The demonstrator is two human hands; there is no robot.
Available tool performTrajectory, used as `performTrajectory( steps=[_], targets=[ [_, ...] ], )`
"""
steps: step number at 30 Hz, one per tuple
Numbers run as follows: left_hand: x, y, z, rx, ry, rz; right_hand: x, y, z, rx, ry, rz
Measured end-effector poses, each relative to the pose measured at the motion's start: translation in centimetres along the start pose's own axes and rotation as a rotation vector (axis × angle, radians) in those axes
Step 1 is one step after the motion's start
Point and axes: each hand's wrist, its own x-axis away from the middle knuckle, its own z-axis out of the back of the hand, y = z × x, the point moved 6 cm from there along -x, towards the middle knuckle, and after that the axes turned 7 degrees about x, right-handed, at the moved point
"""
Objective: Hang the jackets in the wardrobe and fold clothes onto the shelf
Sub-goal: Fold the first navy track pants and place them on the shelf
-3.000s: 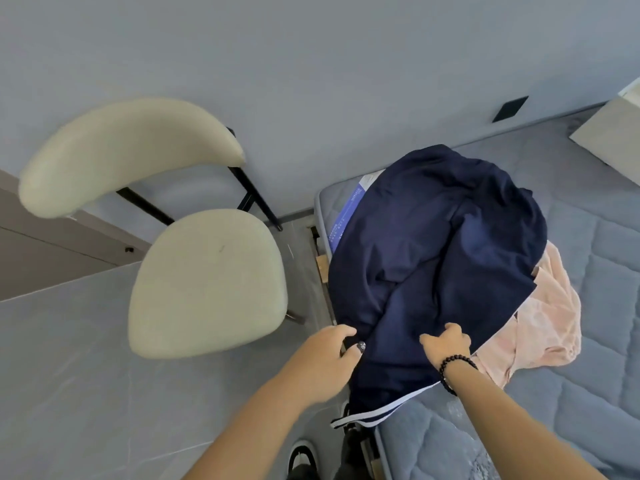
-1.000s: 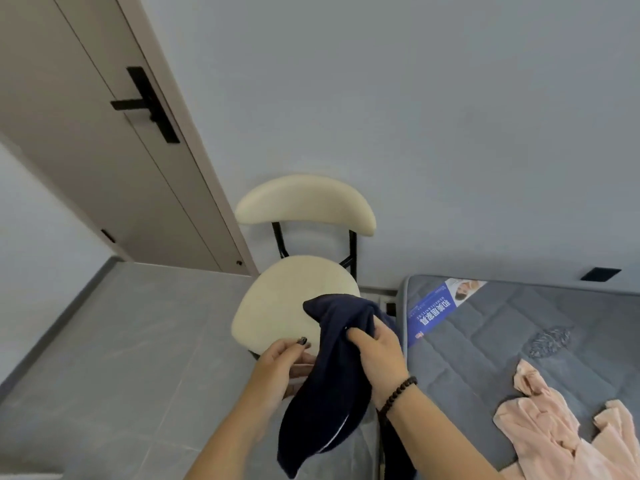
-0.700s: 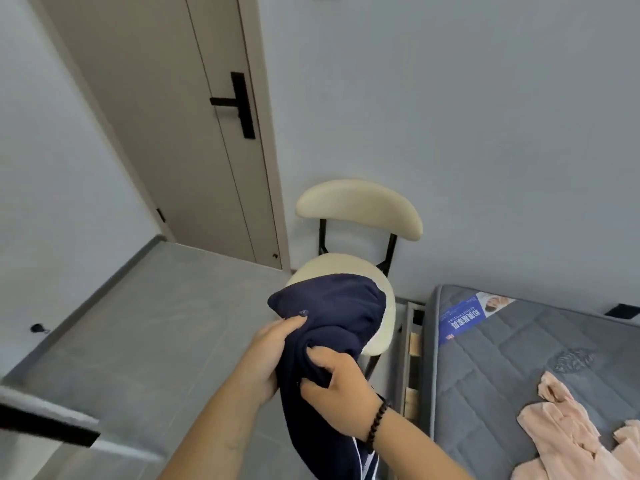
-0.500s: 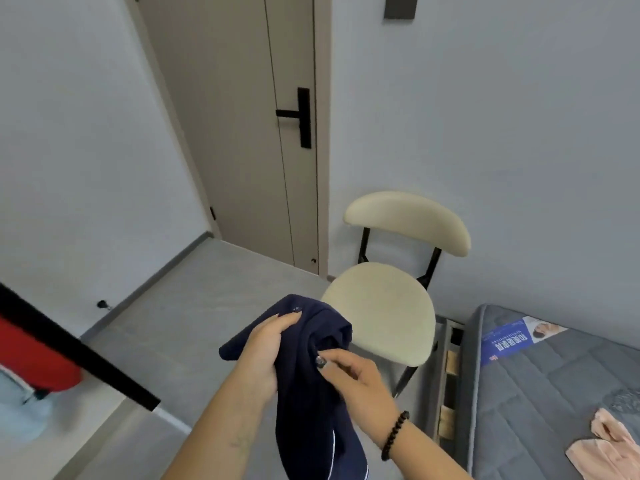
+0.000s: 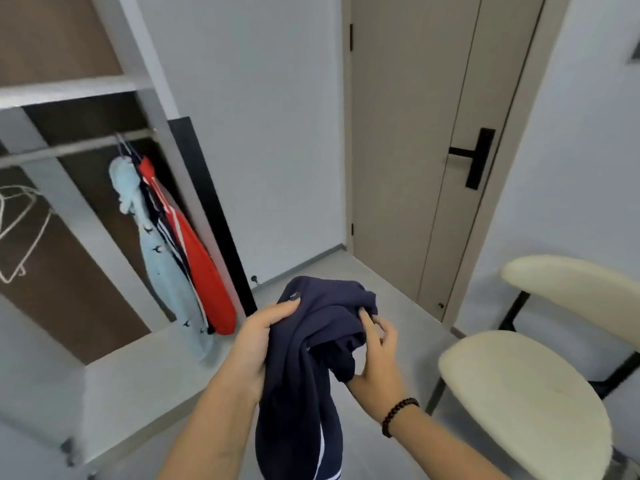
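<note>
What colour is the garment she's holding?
Navy blue garment with white stripes near its hem, seen in the head view.

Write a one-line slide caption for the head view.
Both hands, left hand and right hand, grip a navy garment before an open wardrobe holding hung jackets.

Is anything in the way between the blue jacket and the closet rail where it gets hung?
Nothing visible blocks it. Both hands, left and right, hold the jacket in open air, and the wardrobe stands open. The rail has a bare stretch beside the hung clothes.
</note>
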Motion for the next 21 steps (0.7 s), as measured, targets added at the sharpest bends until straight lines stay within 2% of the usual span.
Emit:
performTrajectory(
  steps=[3,5,9,12,14,16,19,21],
  targets=[
    [1.5,3.0,2.5,0.122,0.069,-0.140,-3.1,-2.9,0.2,0.066,0.071,0.130],
    [2.8,4.4,4.1,0.178,0.114,-0.214,-4.8,-4.6,0.3,0.096,0.056,0.225],
    [5.8,5.4,6.8,0.263,0.190,-0.332,-7.3,-8.4,-0.8,-0.001,-0.122,0.445],
    [7.9,5.3,9.0,0.319,0.217,-0.387,-8.3,-11.2,-2.0,-0.235,-0.241,0.406],
    [9.2,4.9,10.9,0.322,0.267,-0.377,-8.6,-13.1,-3.3,-0.414,-0.327,0.322],
    [10.4,4.5,13.4,0.265,0.383,-0.347,-8.4,-15.2,-4.9,-0.489,-0.356,0.287],
    [12.0,3.9,16.5,0.093,0.572,-0.253,-7.3,-19.3,-6.9,-0.470,-0.410,0.337],
    [12.9,3.9,17.9,-0.113,0.667,-0.167,-6.7,-22.0,-8.3,-0.403,-0.440,0.378]
  ],
)
